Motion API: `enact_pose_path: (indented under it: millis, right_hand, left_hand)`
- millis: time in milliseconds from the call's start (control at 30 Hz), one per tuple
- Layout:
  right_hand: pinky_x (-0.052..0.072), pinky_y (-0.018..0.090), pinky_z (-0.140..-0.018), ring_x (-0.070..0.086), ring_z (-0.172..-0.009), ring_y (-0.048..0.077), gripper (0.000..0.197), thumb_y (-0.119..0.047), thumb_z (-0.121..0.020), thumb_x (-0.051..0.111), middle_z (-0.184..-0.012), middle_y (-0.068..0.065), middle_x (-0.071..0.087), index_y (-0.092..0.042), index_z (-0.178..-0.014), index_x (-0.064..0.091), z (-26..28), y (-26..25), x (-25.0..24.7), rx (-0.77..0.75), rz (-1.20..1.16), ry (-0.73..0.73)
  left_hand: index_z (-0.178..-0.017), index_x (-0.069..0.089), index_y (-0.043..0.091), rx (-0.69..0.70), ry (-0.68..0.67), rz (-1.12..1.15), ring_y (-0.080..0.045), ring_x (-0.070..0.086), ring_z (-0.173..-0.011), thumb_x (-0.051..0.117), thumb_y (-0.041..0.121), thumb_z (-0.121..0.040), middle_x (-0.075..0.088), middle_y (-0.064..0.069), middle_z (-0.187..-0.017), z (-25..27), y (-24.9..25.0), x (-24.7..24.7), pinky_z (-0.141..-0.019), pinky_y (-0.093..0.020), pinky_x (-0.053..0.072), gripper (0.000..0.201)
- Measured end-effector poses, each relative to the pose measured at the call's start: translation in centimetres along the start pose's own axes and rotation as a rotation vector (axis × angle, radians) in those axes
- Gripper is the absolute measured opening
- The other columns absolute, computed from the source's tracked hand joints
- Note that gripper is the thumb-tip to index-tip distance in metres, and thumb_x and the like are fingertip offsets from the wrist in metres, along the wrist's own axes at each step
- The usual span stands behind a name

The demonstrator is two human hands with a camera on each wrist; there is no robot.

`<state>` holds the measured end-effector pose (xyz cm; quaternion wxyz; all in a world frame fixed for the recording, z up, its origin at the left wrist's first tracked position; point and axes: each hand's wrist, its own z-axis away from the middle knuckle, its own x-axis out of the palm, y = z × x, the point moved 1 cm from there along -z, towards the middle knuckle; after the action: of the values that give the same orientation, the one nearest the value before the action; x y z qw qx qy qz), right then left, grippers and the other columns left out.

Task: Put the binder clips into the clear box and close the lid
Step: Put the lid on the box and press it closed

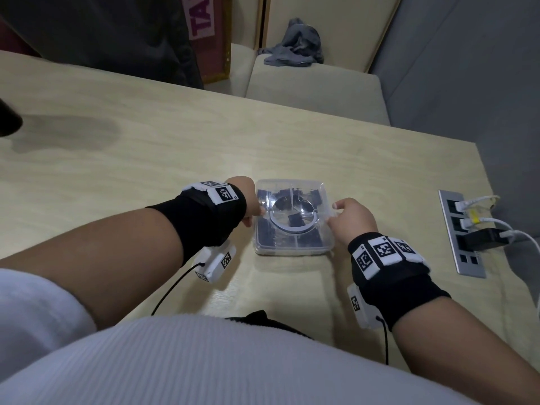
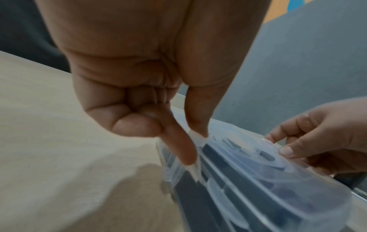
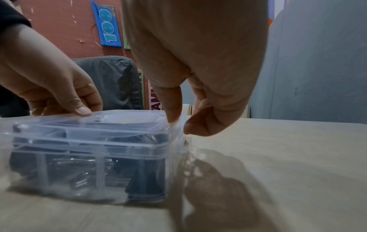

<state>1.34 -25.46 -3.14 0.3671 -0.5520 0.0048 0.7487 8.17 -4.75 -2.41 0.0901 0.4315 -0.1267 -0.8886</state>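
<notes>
A clear plastic box (image 1: pixel 293 244) sits on the wooden table in front of me, its clear lid (image 1: pixel 292 190) lying on top. Several black binder clips (image 1: pixel 294 221) show through the plastic, also in the right wrist view as binder clips (image 3: pixel 145 180). My left hand (image 1: pixel 257 214) pinches the lid's left edge between thumb and forefinger, seen close as left hand (image 2: pixel 195 147). My right hand (image 1: pixel 331 213) pinches the lid's right edge, close up as right hand (image 3: pixel 181 126). Whether the lid is snapped down I cannot tell.
A metal socket panel (image 1: pixel 464 232) with plugs and white cables is set into the table (image 1: pixel 146 147) near its right edge. A dark object (image 1: pixel 8 118) pokes in at the far left. Behind the table is a bench with a grey cloth (image 1: pixel 295 45).
</notes>
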Motion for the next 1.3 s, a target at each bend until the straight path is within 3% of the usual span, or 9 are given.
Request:
enact_pose_path:
  millis: [100, 200, 333, 533, 700, 867, 967, 1167, 1300]
  right_hand:
    - [0.045, 0.029, -0.077, 0.061, -0.101, 0.029, 0.035, -0.014, -0.09, 0.058, -0.117, 0.011, 0.063, -0.013, -0.124, 0.054, 0.2, 0.3, 0.0, 0.016, -0.019, -0.004]
    - [0.047, 0.032, -0.079, 0.063, -0.1, 0.03, 0.036, -0.019, -0.09, 0.059, -0.118, 0.011, 0.063, -0.013, -0.125, 0.053, 0.3, 0.6, 0.0, 0.037, -0.039, -0.004]
    - [0.045, 0.032, -0.085, 0.059, -0.109, 0.03, 0.046, -0.019, -0.091, 0.056, -0.126, 0.012, 0.059, -0.013, -0.136, 0.046, 0.5, 0.7, 0.2, 0.017, -0.054, -0.014]
    - [0.045, 0.033, -0.087, 0.059, -0.11, 0.029, 0.053, -0.017, -0.093, 0.047, -0.126, 0.011, 0.061, -0.02, -0.144, 0.037, 0.7, 0.8, 0.8, -0.017, -0.096, -0.017]
    - [0.042, 0.029, -0.076, 0.058, -0.09, 0.022, 0.05, -0.013, -0.092, 0.05, -0.118, 0.007, 0.064, -0.023, -0.14, 0.042, 0.3, 1.0, 0.8, -0.017, -0.11, -0.024]
    - [0.043, 0.03, -0.074, 0.061, -0.091, 0.022, 0.048, -0.017, -0.092, 0.053, -0.113, 0.005, 0.065, -0.026, -0.138, 0.044, 0.1, 1.1, 0.8, -0.02, -0.13, -0.042]
    - [0.043, 0.029, -0.071, 0.059, -0.086, 0.022, 0.049, -0.014, -0.093, 0.046, -0.104, 0.003, 0.065, -0.027, -0.139, 0.043, 0.4, 1.1, 1.0, -0.042, -0.129, -0.04]
    - [0.045, 0.032, -0.074, 0.061, -0.095, 0.028, 0.051, -0.013, -0.093, 0.04, -0.113, 0.011, 0.064, -0.028, -0.142, 0.041, 0.4, 1.1, 1.4, -0.046, -0.124, -0.05]
    - [0.048, 0.032, -0.075, 0.063, -0.093, 0.027, 0.049, -0.016, -0.093, 0.044, -0.116, 0.009, 0.065, -0.029, -0.14, 0.042, 0.4, 0.9, 1.3, -0.035, -0.13, -0.04]
  left_hand:
    - [-0.048, 0.059, 0.015, 0.014, 0.039, -0.001, -0.013, 0.06, -0.051, 0.063, 0.032, -0.089, 0.066, 0.001, -0.052, -0.5, 0.1, 0.0, -0.064, -0.025, 0.051, 0.045]
    - [-0.051, 0.053, 0.014, 0.04, 0.059, 0.007, -0.017, 0.064, -0.057, 0.065, 0.031, -0.087, 0.075, -0.005, -0.068, -0.7, 0.5, -0.2, -0.06, -0.024, 0.049, 0.041]
    - [-0.088, 0.06, 0.015, 0.079, 0.041, -0.022, -0.018, 0.075, -0.079, 0.063, 0.028, -0.089, 0.078, -0.006, -0.084, 0.1, 0.9, -0.6, -0.058, -0.024, 0.047, 0.013]
    - [-0.121, 0.064, 0.005, 0.098, -0.003, -0.045, -0.02, 0.072, -0.096, 0.065, 0.027, -0.089, 0.078, -0.006, -0.097, 1.2, 1.0, -1.2, -0.059, -0.023, 0.046, 0.039]
    - [-0.125, 0.06, 0.007, 0.09, -0.005, 0.007, -0.019, 0.074, -0.089, 0.07, 0.026, -0.087, 0.078, -0.006, -0.093, 1.4, 0.9, -1.2, -0.059, -0.02, 0.047, 0.044]
    - [-0.138, 0.044, 0.011, 0.088, -0.015, 0.027, -0.017, 0.074, -0.085, 0.075, 0.027, -0.083, 0.076, -0.005, -0.096, 1.1, 0.6, -1.3, -0.062, -0.025, 0.052, 0.065]
    - [-0.134, 0.051, 0.008, 0.093, -0.024, -0.049, -0.018, 0.073, -0.089, 0.075, 0.026, -0.082, 0.075, -0.004, -0.101, 0.8, 0.8, -1.4, -0.071, -0.028, 0.053, 0.06]
    - [-0.119, 0.063, 0.003, 0.073, -0.065, -0.035, -0.016, 0.063, -0.063, 0.075, 0.019, -0.083, 0.077, -0.008, -0.099, 0.7, 0.8, -1.8, -0.051, -0.021, 0.044, 0.042]
    - [-0.12, 0.057, 0.007, 0.02, -0.124, 0.175, -0.023, 0.074, -0.087, 0.078, 0.017, -0.082, 0.074, -0.006, -0.088, 0.4, 0.0, -1.7, -0.059, -0.025, 0.05, 0.044]
